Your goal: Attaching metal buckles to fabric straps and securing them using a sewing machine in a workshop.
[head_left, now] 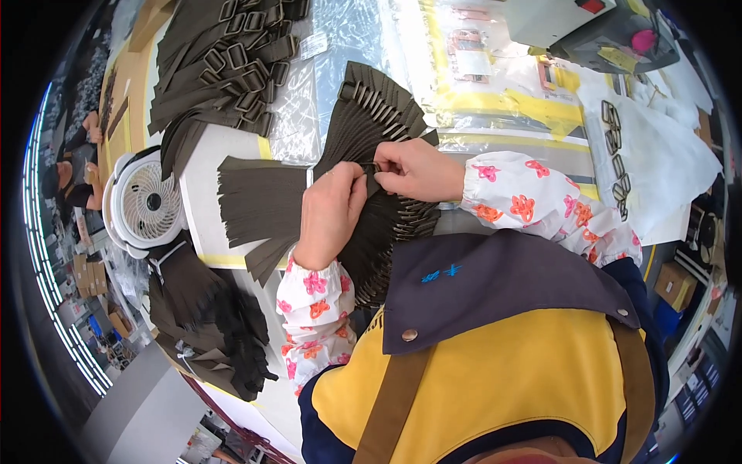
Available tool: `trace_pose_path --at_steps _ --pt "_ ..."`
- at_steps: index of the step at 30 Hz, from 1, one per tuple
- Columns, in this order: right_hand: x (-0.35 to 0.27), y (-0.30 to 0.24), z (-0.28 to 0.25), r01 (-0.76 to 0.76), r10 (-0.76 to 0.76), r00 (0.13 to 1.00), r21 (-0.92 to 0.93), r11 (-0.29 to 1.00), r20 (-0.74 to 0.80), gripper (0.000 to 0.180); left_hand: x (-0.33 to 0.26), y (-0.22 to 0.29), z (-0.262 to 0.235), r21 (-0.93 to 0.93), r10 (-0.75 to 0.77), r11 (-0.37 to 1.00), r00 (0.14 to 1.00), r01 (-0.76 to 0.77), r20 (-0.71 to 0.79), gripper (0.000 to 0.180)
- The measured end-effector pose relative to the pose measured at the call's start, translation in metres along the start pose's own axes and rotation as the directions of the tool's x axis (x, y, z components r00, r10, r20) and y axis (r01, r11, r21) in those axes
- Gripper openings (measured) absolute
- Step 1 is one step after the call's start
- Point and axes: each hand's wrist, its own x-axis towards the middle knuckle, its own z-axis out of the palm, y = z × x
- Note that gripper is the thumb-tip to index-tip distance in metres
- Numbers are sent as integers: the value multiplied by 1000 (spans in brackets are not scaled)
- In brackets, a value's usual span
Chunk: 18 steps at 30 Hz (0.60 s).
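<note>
A fanned bundle of dark olive-brown straps (259, 197) lies in front of me, gathered at its middle by a white tie (310, 176). Metal buckles (379, 108) line the spread ends on its right side. Over the bundle, my left hand (331, 213) is closed, its thumb and fingers pinched together. Facing it, my right hand (421, 168) pinches too, fingertips close to the left ones. A small dark strap piece shows between the two sets of fingertips; the rest of it is hidden by my fingers.
More straps with buckles (239, 69) are heaped at the far left. A white fan (151, 197) stands beside them, with dark bundles (209, 317) below. Loose buckles (610, 127) lie on white sheeting at right. A grey machine (556, 19) stands at the far right; another person's arm (93, 166) shows far left.
</note>
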Motion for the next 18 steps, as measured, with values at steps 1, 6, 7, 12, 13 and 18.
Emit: trace_pose_path --at_steps 1,6,7,12,13,18 --pt "-1 -1 0 56 -58 998 -57 997 -37 15 1 1 0 -9 17 1000 1000 -17 9 10" --pt "-4 3 6 166 -168 985 -58 984 -39 15 -5 10 3 98 -11 995 1000 8 29 8" --pt "-7 8 8 222 -230 969 -93 971 -87 14 -3 9 8 73 14 997 999 -16 30 8" --pt "-17 8 -1 136 -124 989 167 977 -82 7 -4 -4 12 -368 -181 914 983 171 7 24" --pt "-20 4 -4 123 -110 991 186 975 -75 7 -4 -1 10 -435 -190 876 978 209 87 30" --pt "-54 5 -23 195 -186 956 15 981 -227 10 6 11 15 -245 63 969 985 -21 162 18"
